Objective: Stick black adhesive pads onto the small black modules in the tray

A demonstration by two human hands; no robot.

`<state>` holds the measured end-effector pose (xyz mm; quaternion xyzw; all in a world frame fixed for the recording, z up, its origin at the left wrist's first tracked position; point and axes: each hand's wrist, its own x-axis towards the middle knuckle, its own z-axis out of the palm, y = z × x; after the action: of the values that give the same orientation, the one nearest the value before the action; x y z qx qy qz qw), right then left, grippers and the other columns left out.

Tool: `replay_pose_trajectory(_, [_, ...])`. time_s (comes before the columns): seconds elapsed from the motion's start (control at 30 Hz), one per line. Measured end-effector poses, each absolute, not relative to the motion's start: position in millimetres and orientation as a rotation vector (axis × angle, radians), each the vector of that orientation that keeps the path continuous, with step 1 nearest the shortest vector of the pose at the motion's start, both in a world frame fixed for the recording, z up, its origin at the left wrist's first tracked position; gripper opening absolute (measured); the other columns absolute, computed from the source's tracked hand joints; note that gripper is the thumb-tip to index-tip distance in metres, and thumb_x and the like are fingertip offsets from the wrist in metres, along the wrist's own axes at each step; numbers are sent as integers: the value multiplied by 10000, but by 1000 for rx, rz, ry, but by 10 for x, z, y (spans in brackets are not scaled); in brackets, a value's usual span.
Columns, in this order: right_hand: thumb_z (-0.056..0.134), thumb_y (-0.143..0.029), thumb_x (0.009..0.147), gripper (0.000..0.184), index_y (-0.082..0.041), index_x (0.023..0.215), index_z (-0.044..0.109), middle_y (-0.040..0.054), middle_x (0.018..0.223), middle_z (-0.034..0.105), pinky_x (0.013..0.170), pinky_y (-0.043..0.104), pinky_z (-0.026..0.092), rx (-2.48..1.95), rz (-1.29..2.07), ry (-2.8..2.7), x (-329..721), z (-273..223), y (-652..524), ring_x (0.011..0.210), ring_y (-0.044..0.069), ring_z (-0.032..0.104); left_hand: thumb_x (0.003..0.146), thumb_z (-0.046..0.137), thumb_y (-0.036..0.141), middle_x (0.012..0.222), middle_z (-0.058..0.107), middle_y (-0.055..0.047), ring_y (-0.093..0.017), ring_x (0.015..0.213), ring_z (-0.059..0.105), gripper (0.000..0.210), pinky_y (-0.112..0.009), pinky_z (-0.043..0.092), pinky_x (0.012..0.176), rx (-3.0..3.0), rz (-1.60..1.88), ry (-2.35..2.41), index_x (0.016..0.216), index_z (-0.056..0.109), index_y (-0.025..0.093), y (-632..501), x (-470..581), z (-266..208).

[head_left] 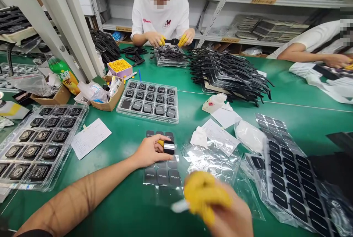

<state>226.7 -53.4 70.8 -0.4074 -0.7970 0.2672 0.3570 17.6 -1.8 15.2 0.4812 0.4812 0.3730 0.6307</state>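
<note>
Your left hand (149, 151) pinches the watch (169, 148) at 6 o'clock, fingers closed behind its face, apparently keeping the glass unobstructed above the stickers (150, 176); at 5 o'clock, your right hand's (216, 200) curled fingers grip a blurred white item (180, 206).

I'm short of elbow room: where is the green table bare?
Between the white note and the grey label sheet, above the left forearm; also below that forearm, left of the right hand. Crowded: the right side, with clear film and black label sheets.
</note>
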Motion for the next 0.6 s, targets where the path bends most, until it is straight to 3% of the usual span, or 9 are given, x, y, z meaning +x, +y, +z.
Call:
replay_pose_trajectory(0.07, [702, -429, 837, 61, -436, 852, 760, 3, 771, 761, 555, 415, 600, -1186, 987, -1765, 2257, 653, -253, 633, 257, 710, 599, 939, 291, 652, 663, 28, -169, 640, 655, 603, -304, 505, 649, 1140, 891, 1130, 1131, 675, 188, -36, 188, 146])
replay_pose_trajectory(0.2, [893, -476, 634, 267, -302, 806, 786, 36, 781, 731, 647, 382, 574, -1293, 1414, -1170, 2155, 344, 48, 673, 222, 658, 658, 896, 313, 762, 723, 39, -183, 759, 733, 503, -294, 549, 736, 1257, 953, 1145, 1118, 717, 220, -74, 197, 118])
replay_pose_trajectory(0.33, [906, -497, 633, 275, -307, 793, 787, 16, 765, 681, 605, 366, 524, -1274, 1480, -1031, 2128, 212, 15, 605, 180, 561, 694, 870, 335, 795, 755, 54, -196, 786, 759, 483, -301, 565, 753, 1320, 907, 1180, 1146, 725, 246, -82, 204, 136])
replay_pose_trajectory(0.47, [911, -510, 607, 322, -269, 774, 777, 27, 771, 687, 601, 362, 515, -1293, 1499, -1053, 2138, 249, 11, 615, 180, 562, 639, 903, 281, 783, 781, -36, -222, 742, 752, 519, -318, 590, 717, 1323, 922, 1247, 1122, 732, 195, -67, 224, 162])
replay_pose_trajectory(0.6, [942, -486, 541, 410, -242, 823, 771, 35, 789, 698, 578, 328, 492, -1344, 1519, -972, 2131, 245, 34, 652, 180, 576, 668, 884, 275, 803, 773, -37, -203, 737, 731, 521, -311, 579, 723, 1376, 890, 1240, 1158, 728, 191, -60, 226, 146])
